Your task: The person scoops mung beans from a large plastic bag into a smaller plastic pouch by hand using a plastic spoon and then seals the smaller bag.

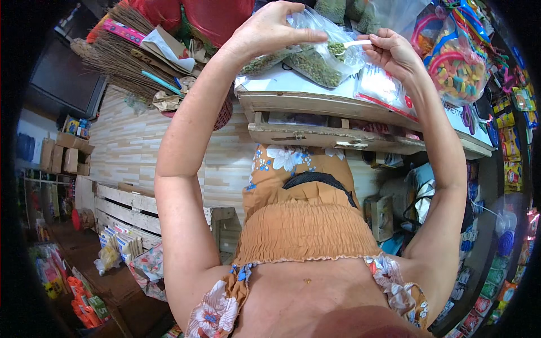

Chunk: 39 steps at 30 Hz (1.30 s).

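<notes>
My right hand (pixel 389 53) grips the handle of a white plastic spoon (pixel 356 43), whose bowl is at the mouth of a clear plastic bag. Green beans, apparently mung beans (pixel 336 47), lie in or just under the spoon's bowl. My left hand (pixel 281 29) is at the upper left of the clear bag (pixel 315 63), fingers curved over its opening; its hold on the plastic is partly hidden. The bag rests on the white-covered tabletop and holds more green beans at its bottom. Another bag of green beans (pixel 264 62) lies to its left.
More filled bags (pixel 330 9) stand behind. A bag of colourful candies (pixel 456 78) is at the right, beside a packet of clear plastic bags (pixel 380 86). Below the tabletop a wooden drawer (pixel 296 134) stands partly out. Stick brooms (pixel 122 63) and a basket (pixel 224 112) are at the left.
</notes>
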Each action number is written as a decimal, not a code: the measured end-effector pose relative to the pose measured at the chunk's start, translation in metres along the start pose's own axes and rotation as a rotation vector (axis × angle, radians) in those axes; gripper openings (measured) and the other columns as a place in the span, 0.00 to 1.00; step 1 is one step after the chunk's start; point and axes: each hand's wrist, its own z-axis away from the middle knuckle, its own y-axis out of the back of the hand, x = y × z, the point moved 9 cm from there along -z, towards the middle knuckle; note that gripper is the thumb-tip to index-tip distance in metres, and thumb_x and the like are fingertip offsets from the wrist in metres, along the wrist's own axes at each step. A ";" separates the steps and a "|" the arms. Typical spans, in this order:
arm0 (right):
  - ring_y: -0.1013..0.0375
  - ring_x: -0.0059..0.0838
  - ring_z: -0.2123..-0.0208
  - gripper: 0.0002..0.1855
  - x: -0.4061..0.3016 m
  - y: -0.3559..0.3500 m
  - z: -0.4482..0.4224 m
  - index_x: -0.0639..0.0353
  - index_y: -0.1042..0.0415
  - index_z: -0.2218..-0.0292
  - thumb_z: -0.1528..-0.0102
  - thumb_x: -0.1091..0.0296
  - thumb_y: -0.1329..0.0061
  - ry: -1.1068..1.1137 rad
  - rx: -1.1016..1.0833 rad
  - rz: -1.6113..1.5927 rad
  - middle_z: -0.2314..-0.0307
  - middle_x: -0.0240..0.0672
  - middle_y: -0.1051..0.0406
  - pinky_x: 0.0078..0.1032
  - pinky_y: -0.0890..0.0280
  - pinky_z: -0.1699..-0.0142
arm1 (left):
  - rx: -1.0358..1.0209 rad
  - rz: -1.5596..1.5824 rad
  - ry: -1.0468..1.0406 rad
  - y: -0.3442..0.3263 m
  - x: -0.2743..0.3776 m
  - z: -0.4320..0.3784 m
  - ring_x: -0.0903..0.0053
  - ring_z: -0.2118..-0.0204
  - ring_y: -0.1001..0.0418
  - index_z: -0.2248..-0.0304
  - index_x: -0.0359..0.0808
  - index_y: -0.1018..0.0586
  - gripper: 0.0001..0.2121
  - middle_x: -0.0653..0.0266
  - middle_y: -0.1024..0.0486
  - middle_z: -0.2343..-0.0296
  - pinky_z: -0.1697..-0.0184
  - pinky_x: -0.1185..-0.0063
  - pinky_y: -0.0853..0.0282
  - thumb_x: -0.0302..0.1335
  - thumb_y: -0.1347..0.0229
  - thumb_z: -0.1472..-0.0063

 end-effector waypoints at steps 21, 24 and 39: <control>0.24 0.31 0.70 0.09 -0.075 0.013 -0.026 0.65 0.43 0.62 0.44 0.78 0.57 0.330 0.026 0.037 0.65 0.51 0.28 0.19 0.25 0.64 | -0.050 0.226 0.000 -0.011 -0.011 -0.024 0.82 0.77 0.28 0.53 0.22 0.29 0.24 0.60 0.26 0.79 0.68 0.84 0.32 0.22 0.49 0.53; 0.25 0.27 0.72 0.04 -0.082 -0.043 -0.009 0.63 0.39 0.66 0.44 0.80 0.58 0.338 0.070 0.112 0.71 0.44 0.27 0.19 0.29 0.68 | -0.066 0.202 0.100 -0.006 -0.012 -0.020 0.84 0.75 0.27 0.52 0.25 0.29 0.24 0.58 0.25 0.71 0.69 0.85 0.31 0.19 0.51 0.53; 0.28 0.21 0.74 0.08 -0.181 -0.127 0.090 0.61 0.36 0.70 0.47 0.86 0.62 1.021 -0.050 0.290 0.73 0.37 0.27 0.20 0.31 0.68 | 0.173 0.427 0.027 0.089 0.012 -0.012 0.83 0.78 0.32 0.70 0.26 0.22 0.11 0.66 0.26 0.78 0.75 0.85 0.37 0.16 0.53 0.53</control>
